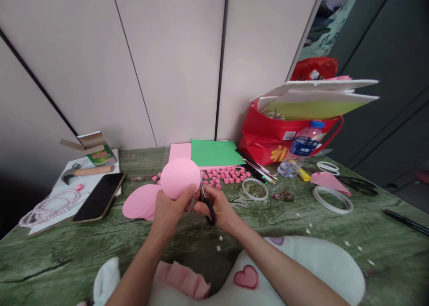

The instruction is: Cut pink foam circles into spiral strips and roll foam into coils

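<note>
My left hand (172, 207) is closed on the lower edge of a round pink paper disc (180, 176), held up above the table. In my right hand (216, 206) are scissors (210, 211) with black handles, fingers wrapped round them. Their blades point up along the right edge of the disc. More round pink paper pieces (139, 201) lie on the table left of my left hand. Behind my hands sit several small pink rose-like pieces (231, 175).
Green paper (216, 153) lies at the back. A red bag (261, 133) and a bottle (301, 149) stand at right, near tape rolls (332, 199). At left are a phone (99, 196), a hammer (89, 172) and bead strings (55, 205). A white plush (311, 261) is in front.
</note>
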Available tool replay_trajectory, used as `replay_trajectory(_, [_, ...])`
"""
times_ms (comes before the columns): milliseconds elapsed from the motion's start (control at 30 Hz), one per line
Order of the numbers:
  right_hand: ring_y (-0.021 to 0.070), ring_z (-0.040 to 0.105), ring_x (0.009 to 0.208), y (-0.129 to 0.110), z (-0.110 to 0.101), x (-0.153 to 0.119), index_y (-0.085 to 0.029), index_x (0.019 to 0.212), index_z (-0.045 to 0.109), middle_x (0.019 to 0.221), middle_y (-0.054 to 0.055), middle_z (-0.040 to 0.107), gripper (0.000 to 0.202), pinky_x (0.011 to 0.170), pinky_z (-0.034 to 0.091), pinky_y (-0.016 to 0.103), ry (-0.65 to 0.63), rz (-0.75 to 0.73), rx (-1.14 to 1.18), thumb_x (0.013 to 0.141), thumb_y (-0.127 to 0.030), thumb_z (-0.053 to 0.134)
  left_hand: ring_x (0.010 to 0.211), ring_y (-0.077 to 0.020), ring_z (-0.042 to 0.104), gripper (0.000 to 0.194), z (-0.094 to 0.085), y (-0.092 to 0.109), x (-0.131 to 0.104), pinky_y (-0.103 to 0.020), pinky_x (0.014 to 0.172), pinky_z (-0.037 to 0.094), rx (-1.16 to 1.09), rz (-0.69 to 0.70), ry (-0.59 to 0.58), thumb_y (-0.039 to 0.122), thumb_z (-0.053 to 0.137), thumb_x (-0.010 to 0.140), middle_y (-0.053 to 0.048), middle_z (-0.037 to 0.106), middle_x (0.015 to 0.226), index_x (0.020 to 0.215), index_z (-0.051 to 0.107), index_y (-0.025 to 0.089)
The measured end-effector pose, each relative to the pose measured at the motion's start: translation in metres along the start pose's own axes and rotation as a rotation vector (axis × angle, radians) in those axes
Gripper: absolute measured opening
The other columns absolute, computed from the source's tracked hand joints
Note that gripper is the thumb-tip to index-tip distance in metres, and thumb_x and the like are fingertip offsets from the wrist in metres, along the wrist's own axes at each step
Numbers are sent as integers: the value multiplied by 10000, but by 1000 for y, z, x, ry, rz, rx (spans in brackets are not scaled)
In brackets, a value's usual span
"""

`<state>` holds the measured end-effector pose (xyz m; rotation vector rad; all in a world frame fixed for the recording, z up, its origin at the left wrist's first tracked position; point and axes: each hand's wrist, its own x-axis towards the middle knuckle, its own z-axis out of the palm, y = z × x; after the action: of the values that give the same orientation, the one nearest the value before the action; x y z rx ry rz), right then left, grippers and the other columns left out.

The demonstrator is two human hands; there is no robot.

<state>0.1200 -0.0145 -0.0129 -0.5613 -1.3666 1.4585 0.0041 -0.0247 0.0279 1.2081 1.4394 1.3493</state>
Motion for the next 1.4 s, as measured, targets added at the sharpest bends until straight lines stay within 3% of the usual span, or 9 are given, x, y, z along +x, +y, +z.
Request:
replay_trajectory(700, [63, 395, 421, -3, 2, 0, -174, 665, 433, 510, -57, 444, 396, 401, 316, 191, 60, 31, -43, 563, -485, 657, 352, -69, 365, 312, -2, 1, -1, -194, 338, 267, -1, 12, -16, 323, 632, 577, 20, 418, 337, 390, 487, 119])
replay_trajectory(1200, [61, 409, 375, 5, 0, -1, -178, 653, 447, 464, -69, 452, 243, 381, 325, 190, 74, -4, -50, 645, -341, 626, 364, -62, 351, 314, -3, -4, 1, -193, 355, 252, -25, 38, -30, 346, 626, 601, 27, 419, 353, 428, 499, 116])
replay_trajectory(1400, [59, 391, 358, 5, 2, -2, -182, 648, 445, 438, -82, 423, 245, 423, 396, 219, 75, 8, -27, 654, -352, 621, 345, -53, 340, 314, -3, -2, 0, -187, 347, 236, -9, 56, -47, 340, 600, 631, 31, 415, 345, 436, 502, 115])
